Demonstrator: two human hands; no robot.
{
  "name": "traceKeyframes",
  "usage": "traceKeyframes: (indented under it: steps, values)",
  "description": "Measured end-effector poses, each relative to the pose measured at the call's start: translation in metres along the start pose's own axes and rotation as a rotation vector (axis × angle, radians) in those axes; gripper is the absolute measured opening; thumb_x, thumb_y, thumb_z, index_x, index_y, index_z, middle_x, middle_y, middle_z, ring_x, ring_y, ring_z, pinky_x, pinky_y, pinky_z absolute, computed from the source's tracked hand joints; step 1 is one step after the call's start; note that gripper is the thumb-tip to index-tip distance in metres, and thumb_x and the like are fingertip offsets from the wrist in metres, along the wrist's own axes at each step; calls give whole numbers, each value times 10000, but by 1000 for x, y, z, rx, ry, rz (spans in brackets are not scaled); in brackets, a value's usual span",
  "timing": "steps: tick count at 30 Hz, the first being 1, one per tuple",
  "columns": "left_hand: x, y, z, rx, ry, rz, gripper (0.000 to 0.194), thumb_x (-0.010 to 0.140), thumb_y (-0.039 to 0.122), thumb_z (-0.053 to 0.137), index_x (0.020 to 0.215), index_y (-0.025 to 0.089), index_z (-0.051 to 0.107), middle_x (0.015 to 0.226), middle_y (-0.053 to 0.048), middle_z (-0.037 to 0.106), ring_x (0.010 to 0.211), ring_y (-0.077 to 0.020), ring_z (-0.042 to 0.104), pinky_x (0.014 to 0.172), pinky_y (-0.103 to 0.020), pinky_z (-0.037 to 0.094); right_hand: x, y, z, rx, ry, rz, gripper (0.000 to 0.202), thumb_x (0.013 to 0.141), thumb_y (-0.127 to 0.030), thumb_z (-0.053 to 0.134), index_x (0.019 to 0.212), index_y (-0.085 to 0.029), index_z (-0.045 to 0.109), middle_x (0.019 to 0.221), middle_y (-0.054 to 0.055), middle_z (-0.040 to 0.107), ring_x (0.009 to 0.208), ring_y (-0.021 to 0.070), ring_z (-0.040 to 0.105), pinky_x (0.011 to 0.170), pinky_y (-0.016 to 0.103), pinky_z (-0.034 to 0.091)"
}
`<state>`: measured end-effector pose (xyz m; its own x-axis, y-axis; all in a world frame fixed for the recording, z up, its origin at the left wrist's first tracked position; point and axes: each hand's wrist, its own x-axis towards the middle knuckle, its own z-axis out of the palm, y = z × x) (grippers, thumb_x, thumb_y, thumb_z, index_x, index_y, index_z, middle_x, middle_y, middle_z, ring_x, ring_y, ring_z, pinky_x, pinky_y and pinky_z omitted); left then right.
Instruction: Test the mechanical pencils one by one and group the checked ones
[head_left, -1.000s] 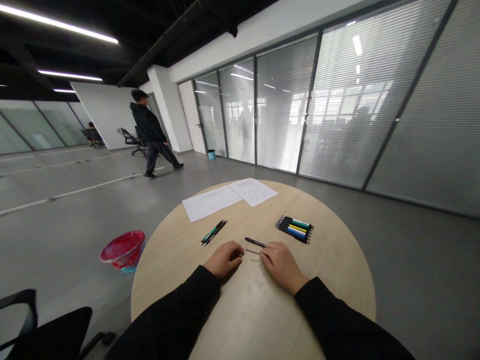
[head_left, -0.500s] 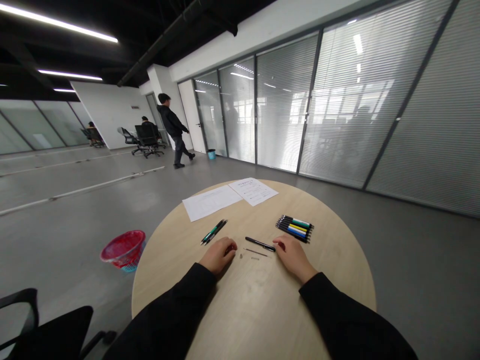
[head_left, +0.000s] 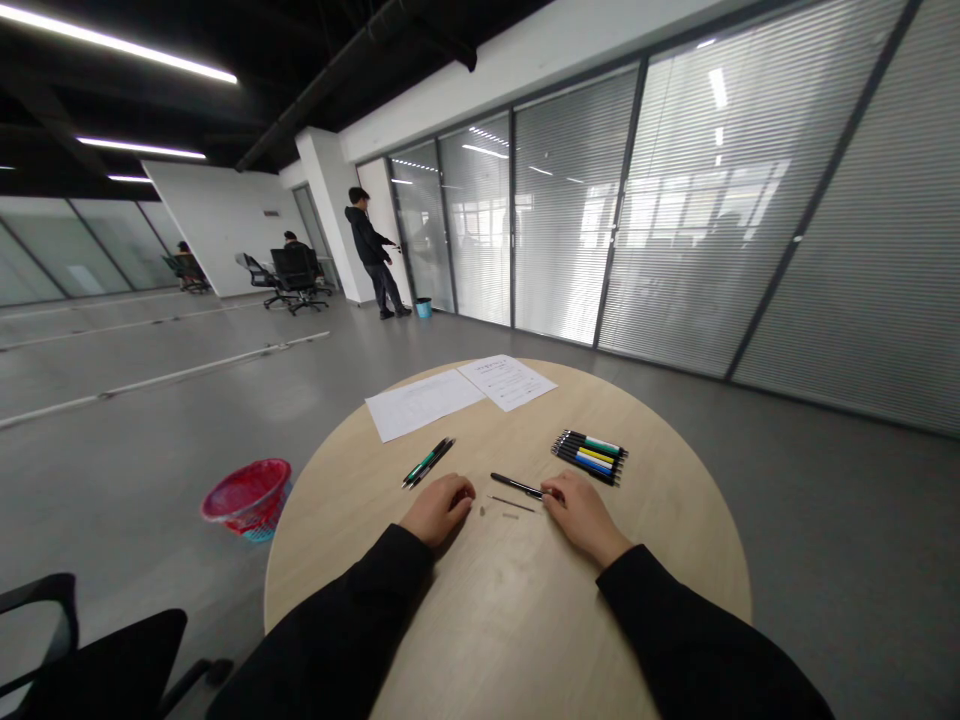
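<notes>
My left hand (head_left: 441, 508) rests on the round wooden table (head_left: 480, 620) with its fingers curled and nothing visible in them. My right hand (head_left: 581, 508) lies with bent fingers at the right end of a black pen (head_left: 516, 485), covering that end. Just below the pen is a thin refill (head_left: 511, 503), its right tip close to my right fingers. A small spring (head_left: 510, 516) and a tiny grey tip piece (head_left: 482, 511) lie between the hands. Two pens, one green (head_left: 424, 461) and one black, lie beyond my left hand. A row of several coloured pens (head_left: 592, 458) sits beyond my right.
Two paper sheets (head_left: 424, 402) (head_left: 510, 382) lie at the table's far edge. On the floor to the left stands a red-lined basket (head_left: 247, 497), with a black chair (head_left: 97, 660) nearer. A person (head_left: 371, 250) stands by a white door.
My right hand has shifted slightly left over the pen's right end. The person in the background has moved right to the door. My left hand has barely moved.
</notes>
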<state>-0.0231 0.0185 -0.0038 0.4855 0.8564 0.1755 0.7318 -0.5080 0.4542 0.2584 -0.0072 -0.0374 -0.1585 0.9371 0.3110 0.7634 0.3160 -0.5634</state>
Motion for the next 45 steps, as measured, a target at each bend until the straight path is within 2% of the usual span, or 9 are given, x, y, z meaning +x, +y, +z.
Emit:
traceKeyframes:
  steps: [10, 15, 19, 23, 30, 37, 45]
  values:
    - [0, -1, 1, -26, 27, 7, 158, 847, 195, 516, 891, 165, 664, 870, -81, 664, 818, -213, 596, 777, -332, 456, -2, -5, 1, -55, 33, 3, 109, 853, -167, 603, 782, -194, 680, 833, 56, 640, 848, 203, 583, 773, 287, 405]
    - [1, -3, 1, -24, 35, 8, 147, 845, 190, 528, 892, 165, 665, 857, -72, 659, 797, -204, 588, 762, -322, 453, -2, -4, 3, -57, 56, 17, 89, 834, -134, 587, 791, -191, 639, 832, 57, 643, 838, 205, 579, 768, 291, 402]
    - [3, -4, 2, -31, 14, 37, 122, 821, 162, 566, 887, 172, 668, 844, -53, 638, 781, -187, 572, 744, -299, 441, -1, -2, 3, 0, 106, 49, 97, 842, -135, 549, 823, -187, 629, 846, 64, 658, 834, 209, 588, 760, 295, 411]
    - [8, -3, 2, -81, -2, 106, 147, 878, 195, 544, 914, 186, 686, 875, -46, 621, 790, -170, 570, 760, -284, 444, 0, 2, 4, 83, 142, 97, 108, 853, -175, 522, 877, -190, 625, 830, 46, 666, 781, 202, 597, 716, 289, 410]
    - [19, 2, 1, -100, -55, 148, 166, 887, 249, 597, 968, 210, 736, 937, -52, 630, 874, -178, 601, 830, -285, 454, 0, 0, 5, 183, 127, 135, 115, 846, -219, 515, 862, -200, 627, 797, 28, 678, 748, 196, 613, 684, 281, 414]
    - [28, 4, 3, -130, -103, 174, 185, 881, 306, 620, 973, 232, 761, 963, -51, 639, 899, -188, 606, 835, -284, 460, 0, -2, 4, 239, 140, 136, 139, 826, -252, 507, 842, -204, 636, 779, 31, 689, 721, 207, 618, 675, 294, 432]
    - [31, 7, 8, -81, -69, 230, 175, 902, 301, 590, 835, 210, 724, 888, -56, 646, 857, -187, 604, 801, -284, 457, 1, 0, 5, 277, 162, 136, 139, 827, -277, 503, 830, -205, 621, 778, 36, 684, 728, 213, 618, 698, 306, 458]
